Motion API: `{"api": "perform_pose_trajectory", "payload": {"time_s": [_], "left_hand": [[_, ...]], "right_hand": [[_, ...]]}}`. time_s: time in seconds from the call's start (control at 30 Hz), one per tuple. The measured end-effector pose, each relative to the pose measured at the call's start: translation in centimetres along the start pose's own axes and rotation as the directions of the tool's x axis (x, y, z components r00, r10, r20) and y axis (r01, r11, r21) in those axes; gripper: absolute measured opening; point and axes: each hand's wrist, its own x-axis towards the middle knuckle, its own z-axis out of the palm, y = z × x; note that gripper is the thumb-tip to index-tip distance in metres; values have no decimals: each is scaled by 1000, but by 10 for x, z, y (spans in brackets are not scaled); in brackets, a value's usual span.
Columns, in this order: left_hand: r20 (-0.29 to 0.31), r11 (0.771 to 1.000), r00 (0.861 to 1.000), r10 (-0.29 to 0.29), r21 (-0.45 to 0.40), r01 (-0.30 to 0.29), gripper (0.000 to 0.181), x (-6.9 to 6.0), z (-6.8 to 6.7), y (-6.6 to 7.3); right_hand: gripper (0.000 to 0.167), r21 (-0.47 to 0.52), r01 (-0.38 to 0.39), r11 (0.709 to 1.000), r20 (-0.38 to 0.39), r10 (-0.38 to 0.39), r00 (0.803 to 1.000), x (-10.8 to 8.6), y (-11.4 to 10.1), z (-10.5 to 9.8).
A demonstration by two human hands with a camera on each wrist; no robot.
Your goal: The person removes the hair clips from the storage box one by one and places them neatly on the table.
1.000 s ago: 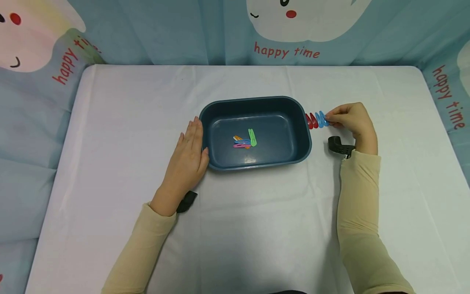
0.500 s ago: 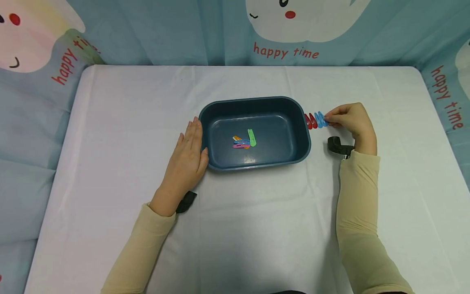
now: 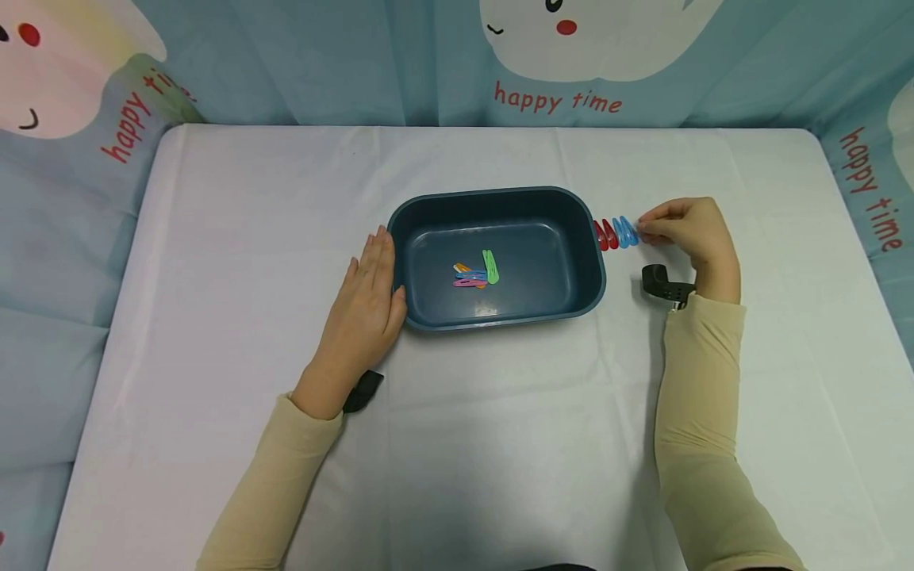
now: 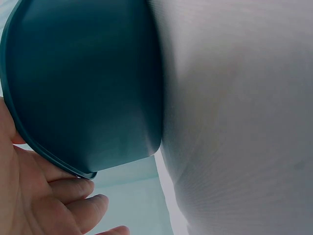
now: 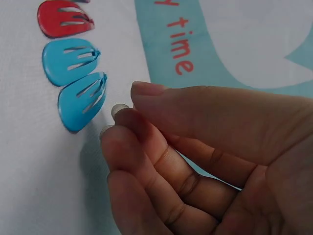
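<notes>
Flat against the left wall of a dark blue-green plastic tray (image 3: 528, 293) lies my left hand (image 3: 360, 309), its fingers straight; the left wrist view shows them at the tray's rim (image 4: 49, 159). My right hand (image 3: 696, 234) is just right of a row of hair clips beside the tray. Its fingers are bent with the thumb near them and hold nothing. The nearest blue hair clip (image 5: 82, 104) lies apart from the fingertips, beside another blue hair clip (image 5: 68, 61) and a red hair clip (image 5: 61, 18). A second red clip (image 3: 598, 235) lies against the tray's right side.
Inside the tray lie several clips, among them a green hair clip (image 3: 490, 267) and a pink hair clip (image 3: 470, 283). White cloth (image 3: 500, 444) covers the table. A blue printed curtain (image 3: 343, 63) hangs along the back and sides. Each wrist wears a black mount (image 3: 664, 283).
My right hand has drawn slightly to the right, off the end blue hair clip, which stays in the row. The left hand and tray have not moved.
</notes>
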Motion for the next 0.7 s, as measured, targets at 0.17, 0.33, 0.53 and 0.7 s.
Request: {"api": "perform_pose_trajectory", "payload": {"time_s": [0.17, 0.33, 0.53, 0.7], "left_hand": [[-1, 1000, 1000, -6, 3, 6, 61, 1, -1, 0], [3, 1000, 1000, -11, 3, 11, 62, 1, -3, -1], [17, 1000, 1000, -15, 4, 15, 62, 0, -3, -1], [20, 1000, 1000, -10, 7, 10, 61, 0, -2, 0]], "right_hand": [[12, 30, 19, 999, 1, -19, 1000, -3, -9, -2], [20, 107, 79, 991, 24, -82, 996, -8, -20, -2], [8, 153, 148, 977, 49, -157, 986, -17, -34, -1], [9, 168, 199, 965, 80, -215, 973, -27, -46, 4]]}}
